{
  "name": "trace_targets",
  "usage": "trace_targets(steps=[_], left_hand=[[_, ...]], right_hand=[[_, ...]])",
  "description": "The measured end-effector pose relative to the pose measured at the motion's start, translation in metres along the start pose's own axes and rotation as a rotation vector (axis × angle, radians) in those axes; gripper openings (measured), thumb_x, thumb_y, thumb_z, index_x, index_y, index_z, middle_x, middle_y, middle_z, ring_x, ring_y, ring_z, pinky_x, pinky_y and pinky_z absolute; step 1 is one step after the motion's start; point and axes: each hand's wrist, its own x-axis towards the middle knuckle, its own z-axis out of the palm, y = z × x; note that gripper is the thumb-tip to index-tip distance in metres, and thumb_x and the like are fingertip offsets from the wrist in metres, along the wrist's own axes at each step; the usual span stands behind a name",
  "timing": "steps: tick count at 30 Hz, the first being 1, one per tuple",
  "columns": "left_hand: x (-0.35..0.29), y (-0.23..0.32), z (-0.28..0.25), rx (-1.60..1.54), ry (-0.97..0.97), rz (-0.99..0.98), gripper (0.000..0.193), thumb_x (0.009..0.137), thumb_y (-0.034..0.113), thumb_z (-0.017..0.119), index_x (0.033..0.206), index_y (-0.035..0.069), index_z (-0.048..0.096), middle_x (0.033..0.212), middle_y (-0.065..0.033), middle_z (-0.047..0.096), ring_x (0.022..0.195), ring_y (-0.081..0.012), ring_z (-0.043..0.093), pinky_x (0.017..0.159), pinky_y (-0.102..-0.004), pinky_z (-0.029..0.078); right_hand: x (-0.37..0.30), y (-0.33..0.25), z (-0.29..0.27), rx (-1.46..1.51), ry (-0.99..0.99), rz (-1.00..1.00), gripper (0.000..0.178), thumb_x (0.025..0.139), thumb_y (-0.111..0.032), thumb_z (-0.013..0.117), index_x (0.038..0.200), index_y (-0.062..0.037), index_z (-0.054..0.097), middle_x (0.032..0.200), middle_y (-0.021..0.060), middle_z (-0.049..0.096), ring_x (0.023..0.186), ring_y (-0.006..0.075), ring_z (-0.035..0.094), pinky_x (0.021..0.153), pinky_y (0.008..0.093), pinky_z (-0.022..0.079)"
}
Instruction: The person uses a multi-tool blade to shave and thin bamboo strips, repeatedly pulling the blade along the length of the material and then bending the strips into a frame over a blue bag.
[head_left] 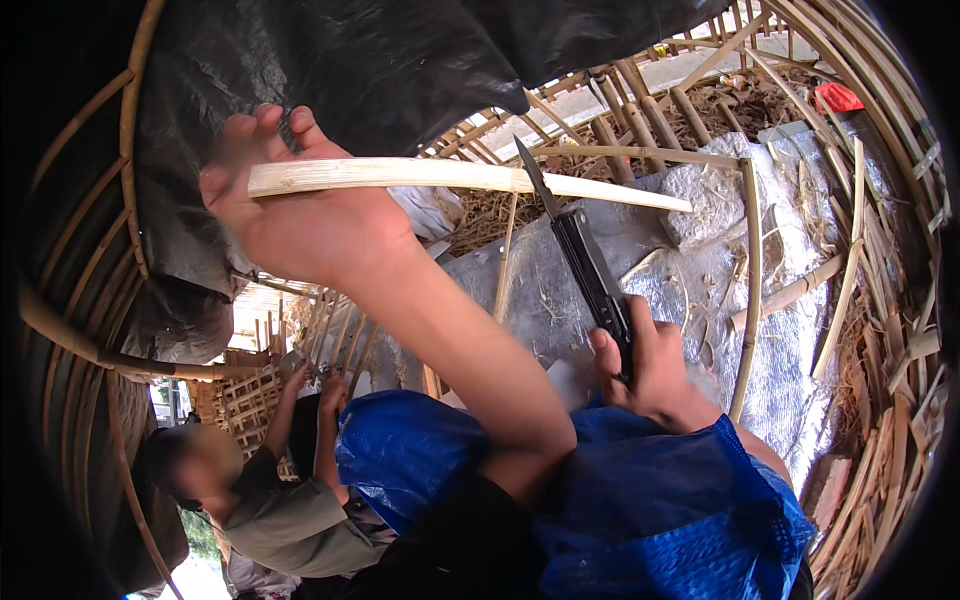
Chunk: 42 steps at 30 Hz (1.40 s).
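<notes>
Look out from under dark plastic sheeting (330,60) and a bamboo frame (133,130) onto a silvery sheet (800,420) strewn with shavings. Note a rough grey block (705,205) on it, a red object (838,97) farther off at upper right, and a heap of split bamboo (895,480) along the right side. At lower left, see a co-worker (290,530) in a dull green shirt, with both arms raised near a woven bamboo panel (245,400).

Extend the left hand (330,238) toward the upper left, palm up, with fingers loosely spread and slightly curled. Support a pale bamboo strip (400,175) across that palm, with the broad end by the fingers and the narrow end pointing right, toward the block. Cannot tell whether also pinching it.

Grip a black knife (590,265) in the right hand (655,365), with fingers closed round the lower handle and the blade pointing up and leftward. Cross the strip with the blade, just right of the middle; cannot tell whether touching there. Below both forearms, find crumpled blue plastic cloth (650,500).
</notes>
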Motion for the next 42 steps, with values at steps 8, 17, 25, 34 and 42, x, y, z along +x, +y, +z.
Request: trace_targets(steps=[8,17,25,34,42], left_hand=[[-0.001,0.007,0.001,-0.091,-0.081,-0.025,0.006,0.101,0.023,0.047,0.098,0.02,0.051,0.098,-0.0079,0.063,0.09,-0.0232,0.059,0.082,-0.0376,0.045],[0.0,0.004,-0.001,-0.087,-0.102,-0.001,0.005,0.1,0.023,0.048,0.098,0.019,0.05,0.097,-0.0092,0.063,0.09,-0.0239,0.059,0.081,-0.0384,0.045],[-0.004,0.011,0.0,-0.095,-0.133,-0.003,0.007,0.101,0.023,0.046,0.097,0.02,0.051,0.094,-0.0074,0.063,0.092,-0.0237,0.059,0.082,-0.0385,0.044],[-0.001,0.009,0.003,-0.203,-0.217,-0.038,0.012,0.1,0.022,0.044,0.095,0.019,0.054,0.092,-0.0074,0.062,0.09,-0.0252,0.056,0.078,-0.0387,0.044],[-0.001,0.014,0.007,-0.361,-0.379,-0.09,0.009,0.092,0.009,0.041,0.095,0.008,0.049,0.095,-0.0142,0.058,0.091,-0.0315,0.057,0.075,-0.0414,0.047]], right_hand=[[0.003,0.01,0.003,-0.296,0.091,-0.077,0.041,0.09,-0.024,0.065,0.113,0.0058,0.05,0.062,0.0177,0.061,0.048,0.035,0.062,0.046,0.0436,0.05],[-0.001,-0.005,-0.007,-0.017,-0.055,-0.013,0.037,0.089,-0.019,0.066,0.113,0.0048,0.051,0.061,0.0162,0.061,0.049,0.0366,0.062,0.047,0.0426,0.049],[0.001,0.006,0.008,0.064,0.041,-0.024,0.031,0.09,-0.017,0.064,0.108,0.0033,0.049,0.059,0.0167,0.058,0.048,0.0374,0.061,0.046,0.0431,0.048],[-0.001,0.005,-0.004,-0.02,0.03,-0.002,0.034,0.091,-0.022,0.064,0.108,0.0038,0.051,0.06,0.0166,0.059,0.049,0.0371,0.061,0.046,0.0431,0.047],[0.0,0.006,-0.016,-0.203,0.121,-0.095,0.038,0.088,-0.022,0.067,0.112,0.0043,0.054,0.063,0.0163,0.059,0.054,0.0353,0.063,0.051,0.0425,0.05]])
